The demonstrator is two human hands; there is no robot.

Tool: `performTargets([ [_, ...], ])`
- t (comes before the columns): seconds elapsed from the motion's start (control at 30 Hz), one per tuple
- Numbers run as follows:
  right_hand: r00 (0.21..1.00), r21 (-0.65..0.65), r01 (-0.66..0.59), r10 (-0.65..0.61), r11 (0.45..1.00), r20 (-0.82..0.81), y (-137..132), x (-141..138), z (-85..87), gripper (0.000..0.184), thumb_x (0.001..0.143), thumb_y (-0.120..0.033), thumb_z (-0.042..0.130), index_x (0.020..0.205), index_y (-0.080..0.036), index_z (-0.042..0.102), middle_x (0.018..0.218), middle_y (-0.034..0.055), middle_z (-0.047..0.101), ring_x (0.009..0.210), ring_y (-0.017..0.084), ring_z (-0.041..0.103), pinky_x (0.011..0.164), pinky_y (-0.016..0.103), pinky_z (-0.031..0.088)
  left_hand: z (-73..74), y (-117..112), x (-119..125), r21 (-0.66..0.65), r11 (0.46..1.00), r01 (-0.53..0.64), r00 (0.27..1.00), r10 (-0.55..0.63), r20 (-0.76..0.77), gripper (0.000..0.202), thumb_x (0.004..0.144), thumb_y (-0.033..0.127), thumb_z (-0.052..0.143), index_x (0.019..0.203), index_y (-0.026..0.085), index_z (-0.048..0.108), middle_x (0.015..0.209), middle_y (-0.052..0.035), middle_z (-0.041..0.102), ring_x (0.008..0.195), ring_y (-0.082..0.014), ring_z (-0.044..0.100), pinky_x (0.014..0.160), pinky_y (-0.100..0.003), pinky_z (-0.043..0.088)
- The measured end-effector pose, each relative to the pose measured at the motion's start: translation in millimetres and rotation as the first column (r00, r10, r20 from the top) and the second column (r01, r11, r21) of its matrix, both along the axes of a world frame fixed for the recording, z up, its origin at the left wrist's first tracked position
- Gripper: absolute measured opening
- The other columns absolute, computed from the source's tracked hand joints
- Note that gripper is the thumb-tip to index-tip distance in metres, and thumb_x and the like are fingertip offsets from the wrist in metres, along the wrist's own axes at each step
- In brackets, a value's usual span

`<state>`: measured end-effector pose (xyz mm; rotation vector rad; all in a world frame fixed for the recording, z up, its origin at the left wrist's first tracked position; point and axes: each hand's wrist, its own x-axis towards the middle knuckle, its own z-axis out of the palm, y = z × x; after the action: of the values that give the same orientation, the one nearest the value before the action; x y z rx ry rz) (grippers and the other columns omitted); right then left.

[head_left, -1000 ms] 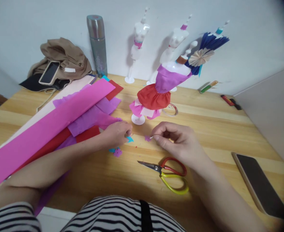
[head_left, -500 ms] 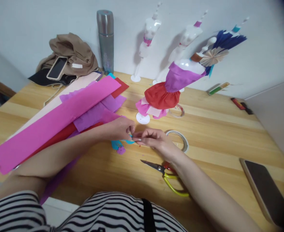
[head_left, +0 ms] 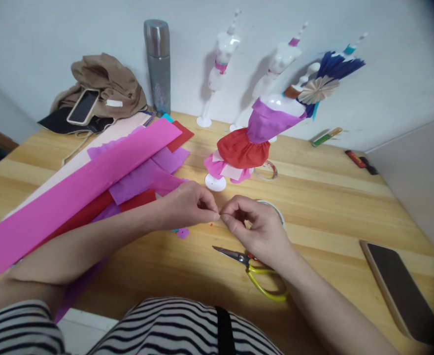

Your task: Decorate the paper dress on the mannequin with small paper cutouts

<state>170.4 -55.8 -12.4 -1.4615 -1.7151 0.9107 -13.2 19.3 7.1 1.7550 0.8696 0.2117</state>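
My left hand (head_left: 192,203) and my right hand (head_left: 255,224) meet fingertip to fingertip above the table. Both are pinched closed; whatever lies between the fingertips is too small to name. Under the left hand a small purple paper flower (head_left: 183,232) rests on the wood, with a bit of blue paper beside it mostly covered. Scissors (head_left: 244,259) with yellow and red handles lie below my right hand. Partly hidden behind that hand is a roll of tape (head_left: 276,209). Beyond my hands stands a mannequin form (head_left: 278,103) dressed in a purple paper top and red paper skirt (head_left: 243,148).
Crepe paper strips (head_left: 87,190) cover the left side. A steel thermos (head_left: 157,69), a brown cloth (head_left: 108,81) with a phone (head_left: 83,106), and more mannequin forms (head_left: 224,49) line the wall. Another phone (head_left: 397,286) lies right, a green-and-tan stick (head_left: 326,137) at the back.
My hands have shifted so their pinched fingertips now face each other closely. My right fingers have curled in more. My left hand now covers most of the blue paper.
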Motion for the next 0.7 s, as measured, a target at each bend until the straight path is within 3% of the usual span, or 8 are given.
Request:
performTargets([
  [0.1,1.000,-0.005,-0.004,0.003,1.000,-0.021,0,0,0.2,0.015,0.081,-0.027,0.060,0.068,-0.020,0.060,0.059,-0.0019,0.058,0.050,0.011,0.045,0.048,0.024,0.035,2.7,0,1,-0.002,1.000,-0.006,1.000,0.006,0.017,0.012,0.073,0.016,0.060,0.064,0.013,0.067,0.059,0.0021,0.062,0.056,-0.0082,0.050,0.054,-0.020,0.036],
  [0.23,0.980,-0.115,-0.043,0.019,0.992,-0.197,2,3,3.6,0.016,0.081,-0.031,0.067,0.070,-0.020,0.062,0.060,-0.0021,0.058,0.053,0.012,0.049,0.051,0.025,0.039,6.7,2,2,-0.025,1.000,-0.003,1.000,0.003,0.019,0.011,0.073,0.012,0.061,0.063,0.013,0.064,0.056,0.0047,0.057,0.054,-0.0066,0.049,0.053,-0.018,0.036],
  [0.33,0.949,-0.181,-0.100,0.040,0.978,-0.311,2,17,12.1,0.019,0.086,-0.037,0.068,0.076,-0.020,0.069,0.059,-0.0016,0.060,0.053,0.012,0.052,0.052,0.026,0.041,8.8,1,2,-0.110,0.994,0.006,0.999,-0.001,0.043,0.011,0.076,0.015,0.060,0.064,0.015,0.061,0.051,0.0065,0.052,0.048,-0.0070,0.048,0.047,-0.018,0.035],
  [0.43,0.944,-0.128,-0.088,0.042,0.988,-0.327,-5,38,23.1,0.030,0.096,-0.045,0.060,0.086,-0.021,0.074,0.064,0.0013,0.065,0.056,0.014,0.056,0.054,0.028,0.045,9.9,0,3,-0.138,0.990,-0.025,0.996,0.036,0.077,0.013,0.076,0.017,0.060,0.064,0.016,0.059,0.049,0.0069,0.051,0.045,-0.0067,0.047,0.045,-0.018,0.035],
  [0.5,0.981,-0.076,-0.026,0.010,0.997,-0.193,-15,51,26.6,0.026,0.094,-0.043,0.064,0.083,-0.021,0.072,0.066,0.0011,0.065,0.057,0.015,0.057,0.054,0.028,0.046,9.8,0,3,-0.137,0.989,-0.048,0.995,0.060,0.082,0.013,0.075,0.016,0.060,0.062,0.015,0.058,0.050,0.0067,0.051,0.045,-0.0063,0.047,0.046,-0.018,0.036],
  [0.57,0.992,-0.098,-0.062,0.072,0.993,0.100,-31,61,22.9,0.020,0.091,-0.034,0.067,0.077,-0.020,0.067,0.067,0.0023,0.066,0.059,0.016,0.060,0.053,0.027,0.046,8.5,0,4,-0.135,0.990,-0.046,0.996,0.057,0.074,0.014,0.075,0.016,0.060,0.061,0.015,0.057,0.050,0.0067,0.050,0.045,-0.0063,0.047,0.047,-0.018,0.035],
  [0.63,0.917,-0.178,-0.166,0.218,0.970,0.333,-49,67,11.2,0.016,0.094,-0.024,0.058,0.083,-0.020,0.068,0.072,0.0038,0.069,0.058,0.016,0.062,0.052,0.027,0.047,5.2,2,4,-0.127,0.991,-0.034,0.997,0.041,0.058,0.016,0.076,0.017,0.060,0.061,0.015,0.056,0.050,0.0066,0.050,0.045,-0.0062,0.047,0.046,-0.017,0.034],
  [0.7,0.845,-0.218,-0.218,0.296,0.951,0.445,-68,72,-5.5,0.018,0.095,-0.018,0.052,0.095,-0.021,0.069,0.089,0.0076,0.074,0.071,0.019,0.070,0.061,0.030,0.055,0.2,3,5,-0.119,0.992,-0.032,0.998,0.038,0.043,0.017,0.076,0.019,0.061,0.060,0.015,0.056,0.050,0.0062,0.051,0.045,-0.0063,0.047,0.045,-0.017,0.033],
])
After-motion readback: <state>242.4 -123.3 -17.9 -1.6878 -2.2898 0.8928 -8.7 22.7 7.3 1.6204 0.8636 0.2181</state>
